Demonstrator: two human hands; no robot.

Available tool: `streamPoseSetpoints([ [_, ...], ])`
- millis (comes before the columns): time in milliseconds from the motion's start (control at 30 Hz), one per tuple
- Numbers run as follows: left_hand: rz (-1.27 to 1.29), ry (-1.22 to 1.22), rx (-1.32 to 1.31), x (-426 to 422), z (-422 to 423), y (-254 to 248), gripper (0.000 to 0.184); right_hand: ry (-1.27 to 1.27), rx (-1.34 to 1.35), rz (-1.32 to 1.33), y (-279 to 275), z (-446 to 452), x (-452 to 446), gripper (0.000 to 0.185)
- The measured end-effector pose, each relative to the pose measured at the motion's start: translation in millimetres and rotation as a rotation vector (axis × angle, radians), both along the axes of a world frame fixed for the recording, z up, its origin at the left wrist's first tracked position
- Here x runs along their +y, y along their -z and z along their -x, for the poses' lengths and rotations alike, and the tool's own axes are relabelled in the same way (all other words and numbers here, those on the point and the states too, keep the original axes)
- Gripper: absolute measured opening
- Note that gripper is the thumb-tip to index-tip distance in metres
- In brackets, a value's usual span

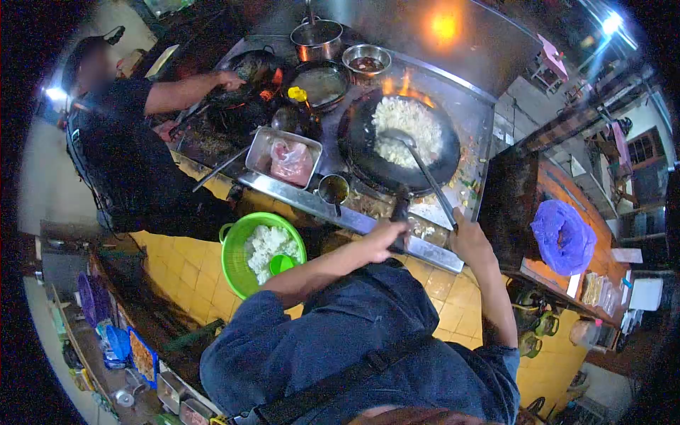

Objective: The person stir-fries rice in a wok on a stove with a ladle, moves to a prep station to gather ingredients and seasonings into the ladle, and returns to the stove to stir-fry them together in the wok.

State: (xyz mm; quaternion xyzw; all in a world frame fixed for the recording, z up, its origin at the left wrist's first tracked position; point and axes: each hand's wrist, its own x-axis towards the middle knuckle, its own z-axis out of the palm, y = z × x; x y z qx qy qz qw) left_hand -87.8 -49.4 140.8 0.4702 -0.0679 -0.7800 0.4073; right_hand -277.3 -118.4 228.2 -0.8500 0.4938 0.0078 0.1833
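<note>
My left hand (383,239) is closed round the dark handle of a large black wok (353,145). The wok stands on the steel stove, with flames at its far rim. Pale fried rice (418,134) fills the middle and right of it. My right hand (468,239) grips the long handle of a metal ladle (425,170), whose bowl rests in the rice. Just left of the wok handle, a small pot of dark liquid (333,189) sits near the stove's front edge.
At the left, a co-worker (134,142) reaches over another burner. A green basket of white rice (228,258) is below the stove edge. Nearby are a steel tray with bagged meat (317,157), a flat pan (319,83), a steel bowl (367,59) and a pot (316,41).
</note>
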Motion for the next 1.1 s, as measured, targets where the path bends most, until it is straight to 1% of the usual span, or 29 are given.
streamPoseSetpoints([
  [33,0.020,0.048,0.129,12.4,5.4,-18.6,0.016,0.080,0.026,-0.046,3.1,-4.0,5.4,0.045],
  [100,0.053,0.106,0.056,-1.3,-3.3,-28.8,0.016,0.069,-0.033,-0.063,11.5,-0.5,5.0,0.044],
  [133,0.077,0.147,0.001,-6.6,-7.6,-29.1,0.017,0.069,0.000,-0.094,-0.5,-1.4,10.8,0.045],
  [167,0.444,0.273,-0.126,-23.3,-31.3,-2.3,0.019,0.069,0.035,-0.129,-5.4,-1.1,18.9,0.046],
  [200,0.312,0.167,-0.075,-44.6,-43.5,31.1,0.019,0.038,0.054,-0.050,1.3,2.7,22.9,0.044],
  [233,0.187,0.064,-0.027,-56.1,-49.0,50.6,0.018,0.048,0.052,-0.050,11.4,1.9,24.7,0.044],
  [300,0.091,0.011,-0.119,-26.2,-30.9,20.6,0.013,0.202,0.149,0.025,33.7,-1.3,18.3,0.044],
  [333,-0.006,-0.033,-0.216,-12.5,-18.3,-1.7,0.013,0.194,0.232,0.046,40.1,-0.3,11.6,0.044],
  [367,0.440,0.223,-0.238,8.2,-22.5,22.3,0.013,0.208,0.230,0.058,29.1,2.4,12.2,0.044],
  [400,0.042,0.166,0.106,17.7,-20.2,-7.2,0.014,0.199,0.155,0.074,11.6,6.4,17.7,0.044],
  [433,0.023,0.111,0.076,23.8,-15.9,-4.8,0.012,0.187,0.076,0.101,1.6,9.9,19.5,0.044],
  [467,0.040,0.096,0.043,11.9,-22.3,2.0,0.014,0.173,-0.052,0.133,0.4,18.9,24.0,0.043],
  [500,0.037,0.082,0.013,5.5,-30.0,18.5,0.016,0.177,-0.048,0.125,0.2,22.7,31.5,0.043],
  [533,0.168,0.046,-0.097,-7.5,-34.6,48.3,0.017,0.210,-0.172,0.110,-11.4,21.6,40.5,0.041],
  [567,0.336,0.057,-0.288,-24.5,-42.5,63.8,0.019,0.244,-0.296,0.105,-18.1,19.6,43.3,0.040],
  [600,0.367,-0.002,-0.250,-34.1,-44.6,84.6,0.020,0.278,-0.235,0.051,-13.4,15.6,38.1,0.038],
  [633,0.486,-0.009,-0.200,-44.4,-49.7,107.9,0.017,0.424,-0.332,-0.144,-7.8,1.0,31.9,0.038],
  [667,0.450,0.023,-0.347,-50.8,-53.3,95.9,0.015,0.567,-0.432,-0.330,5.7,-12.5,24.6,0.038],
  [700,0.418,0.053,-0.495,-56.0,-54.2,80.1,0.013,0.304,-0.433,0.015,96.3,1.0,4.5,0.038],
  [733,0.419,0.052,-0.484,-56.3,-50.4,76.2,0.013,0.458,-0.463,-0.107,194.3,4.0,-14.1,0.041],
  [767,0.385,0.021,-0.583,-56.6,-44.9,74.2,0.013,0.665,-0.702,-0.671,130.8,-34.9,-4.4,0.049],
  [800,0.350,-0.019,-0.681,-57.7,-38.8,73.1,0.013,0.673,-0.672,-0.797,136.4,-46.0,-17.0,0.049],
  [833,0.359,-0.041,-0.671,-63.4,-33.5,81.1,0.013,0.709,-0.561,-0.802,142.0,-54.9,-30.9,0.043],
  [900,0.410,-0.168,-0.506,-63.8,-30.3,127.7,0.016,0.623,-0.504,-0.768,113.0,-63.5,-54.9,0.032],
  [933,0.534,-0.130,-0.278,-66.0,-33.6,149.5,0.019,0.619,-0.724,-0.718,83.1,-67.3,-55.4,0.028],
  [967,0.534,-0.147,-0.287,-59.9,-34.0,142.1,0.019,0.605,-0.949,-0.659,50.7,-70.4,-57.9,0.025],
  [1033,0.491,-0.188,-0.581,-44.2,-27.1,117.4,0.024,0.537,-1.371,-0.634,13.8,-56.4,-73.2,0.019],
  [1067,0.487,-0.224,-0.586,-34.5,-25.5,130.2,0.024,0.463,-1.367,-0.462,2.3,-55.4,-81.7,0.017],
  [1100,0.434,-0.139,-0.610,-26.9,-25.0,155.7,0.026,0.386,-1.365,-0.293,-3.6,-61.1,-89.6,0.016],
])
